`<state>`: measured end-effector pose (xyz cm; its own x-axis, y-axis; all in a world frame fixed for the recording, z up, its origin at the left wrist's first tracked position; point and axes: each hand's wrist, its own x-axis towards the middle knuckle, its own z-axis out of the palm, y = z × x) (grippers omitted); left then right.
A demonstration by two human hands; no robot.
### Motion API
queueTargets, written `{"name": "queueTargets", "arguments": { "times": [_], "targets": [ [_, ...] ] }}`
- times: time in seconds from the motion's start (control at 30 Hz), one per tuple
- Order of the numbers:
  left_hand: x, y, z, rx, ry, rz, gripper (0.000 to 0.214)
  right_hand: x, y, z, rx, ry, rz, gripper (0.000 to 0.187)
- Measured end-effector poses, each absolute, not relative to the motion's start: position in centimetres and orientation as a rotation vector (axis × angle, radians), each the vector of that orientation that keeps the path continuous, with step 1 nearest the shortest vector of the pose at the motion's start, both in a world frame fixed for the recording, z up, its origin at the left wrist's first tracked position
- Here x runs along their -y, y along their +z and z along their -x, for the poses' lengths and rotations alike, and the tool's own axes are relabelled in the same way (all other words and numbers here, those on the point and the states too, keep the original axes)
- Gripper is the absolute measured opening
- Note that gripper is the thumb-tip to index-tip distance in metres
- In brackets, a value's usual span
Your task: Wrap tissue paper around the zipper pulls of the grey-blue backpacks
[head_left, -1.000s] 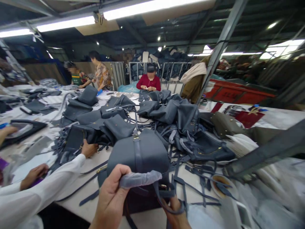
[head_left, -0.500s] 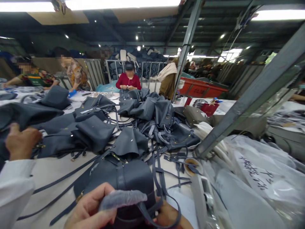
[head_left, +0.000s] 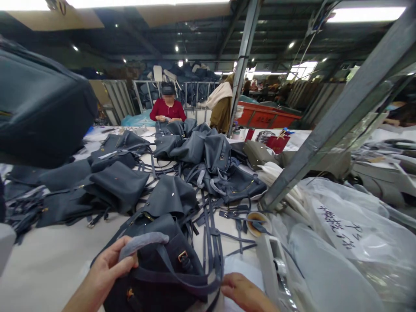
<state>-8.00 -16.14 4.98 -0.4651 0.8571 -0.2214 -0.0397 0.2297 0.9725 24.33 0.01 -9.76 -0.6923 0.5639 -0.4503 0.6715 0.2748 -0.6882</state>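
Note:
My left hand (head_left: 112, 264) is closed around the grey-wrapped handle (head_left: 146, 240) of a dark blue backpack (head_left: 162, 290). The bag lies tilted on the white table just in front of me, with gold buckles on its side. A loose strap (head_left: 195, 286) loops from the handle across the bag. Low on the right, my right hand (head_left: 243, 288) has its fingers curled at the edge of this strap, pinching it beside the bag. Touching the backpack's far side is another dark blue bag (head_left: 173, 195) with an open flap.
More dark blue bags (head_left: 195, 145) are piled across the table. At upper left a large dark bag (head_left: 42, 108) hangs in the air close by. A metal post (head_left: 292, 169), a tape roll (head_left: 258, 223), a grey-white device (head_left: 276, 268) and plastic-wrapped goods (head_left: 341, 242) stand right. A person in red (head_left: 168, 110) sits opposite.
The backpack has turned, showing its buckled side. My right hand has come out from behind it to the right. At left, a white-sleeved person's hand left view and a dark bag rose up.

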Motion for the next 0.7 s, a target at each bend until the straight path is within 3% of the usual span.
{"name": "queueTargets", "arguments": {
  "times": [0.2,0.33,0.57,0.7],
  "targets": [
    [15.9,6.0,8.5,-1.712,1.212,-0.904,0.038,-5.7,-13.9,-23.9,-2.653,-0.984,-1.322,0.041],
    [15.2,6.7,8.8,-1.721,1.261,-0.794,0.037,-8.6,-17.8,-21.0,-2.840,-0.567,-1.383,0.039],
    [16.5,7.6,6.8,-1.690,1.178,-0.908,0.028,-9.9,-20.0,-20.3,-2.845,-0.333,-1.256,0.031],
    [16.8,8.4,6.1,-1.734,1.166,-0.924,0.024,-10.7,-19.3,-20.6,-2.870,-0.605,-1.311,0.025]
  ]
}}
